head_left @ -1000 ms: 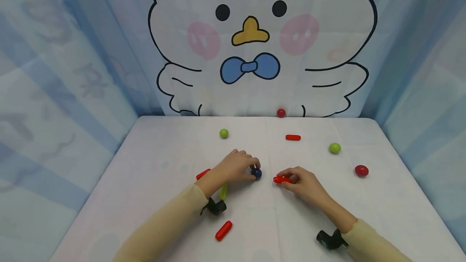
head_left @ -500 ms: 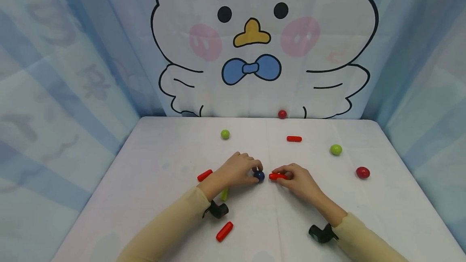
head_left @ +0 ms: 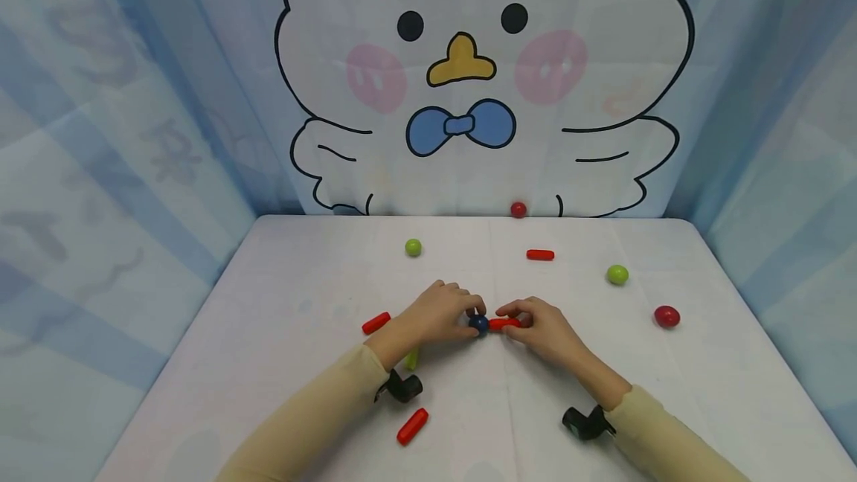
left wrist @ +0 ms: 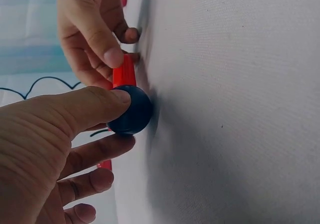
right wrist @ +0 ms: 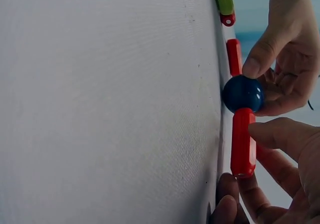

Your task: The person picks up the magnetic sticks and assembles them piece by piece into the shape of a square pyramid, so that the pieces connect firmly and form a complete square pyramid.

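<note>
On the white bench [head_left: 281,333], the left hand [head_left: 435,315] pinches a dark blue ball [head_left: 478,323]; the right hand [head_left: 538,329] grips a short red plastic rod [head_left: 502,323] whose end touches it.

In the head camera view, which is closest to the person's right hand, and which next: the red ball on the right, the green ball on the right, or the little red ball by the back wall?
From the right hand:
1. Green ball on the right, beyond and to the right.
2. Red ball on the right, farther right, near the table edge.
3. Small red ball, at the back wall.
</note>
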Available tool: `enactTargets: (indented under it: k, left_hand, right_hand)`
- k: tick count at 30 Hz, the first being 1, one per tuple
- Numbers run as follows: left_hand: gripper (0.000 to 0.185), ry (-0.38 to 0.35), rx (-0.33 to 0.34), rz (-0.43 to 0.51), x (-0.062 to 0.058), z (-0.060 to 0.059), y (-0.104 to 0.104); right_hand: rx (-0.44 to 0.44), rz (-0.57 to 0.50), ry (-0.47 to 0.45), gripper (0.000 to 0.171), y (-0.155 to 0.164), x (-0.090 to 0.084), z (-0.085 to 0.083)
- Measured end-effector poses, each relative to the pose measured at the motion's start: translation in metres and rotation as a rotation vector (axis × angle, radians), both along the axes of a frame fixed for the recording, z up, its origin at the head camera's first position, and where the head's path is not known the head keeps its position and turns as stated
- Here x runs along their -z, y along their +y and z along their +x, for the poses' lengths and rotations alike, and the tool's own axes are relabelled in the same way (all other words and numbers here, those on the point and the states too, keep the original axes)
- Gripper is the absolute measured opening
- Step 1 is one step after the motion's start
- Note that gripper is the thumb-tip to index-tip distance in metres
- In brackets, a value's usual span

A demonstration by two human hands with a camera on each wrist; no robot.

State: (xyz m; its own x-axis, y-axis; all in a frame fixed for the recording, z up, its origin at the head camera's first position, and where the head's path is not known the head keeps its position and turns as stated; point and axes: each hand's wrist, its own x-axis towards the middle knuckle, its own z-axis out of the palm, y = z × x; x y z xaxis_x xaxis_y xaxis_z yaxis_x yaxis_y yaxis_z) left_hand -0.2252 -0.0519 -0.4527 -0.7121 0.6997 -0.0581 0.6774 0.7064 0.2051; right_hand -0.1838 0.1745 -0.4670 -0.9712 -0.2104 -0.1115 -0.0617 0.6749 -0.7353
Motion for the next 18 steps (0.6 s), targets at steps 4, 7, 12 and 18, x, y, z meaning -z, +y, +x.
enactTargets:
  k: [4, 7, 12, 18]
  left_hand:
    - [0.035, -0.007, -0.005, -0.001, -0.0004, 0.0005, 0.0006]
    - [0.035, -0.007, -0.005, 0.000, -0.0012, 0.0005, 0.0005]
    - [0.035, -0.017, -0.008, -0.001, -0.0022, 0.0008, 0.0000]
    - [0.036, -0.036, -0.018, -0.003, -0.0022, 0.0014, -0.0002]
  right_hand:
    - [0.006, 0.002, -0.020, 0.025, 0.0019, -0.0002, -0.0021]
    - [-0.002, 0.000, -0.022, 0.025, 0.0034, -0.0011, -0.0026]
    - [-0.008, -0.007, -0.034, 0.025, 0.0051, -0.0028, -0.0021]
    - [0.007, -0.002, -0.050, 0.027, 0.0085, -0.0040, -0.0006]
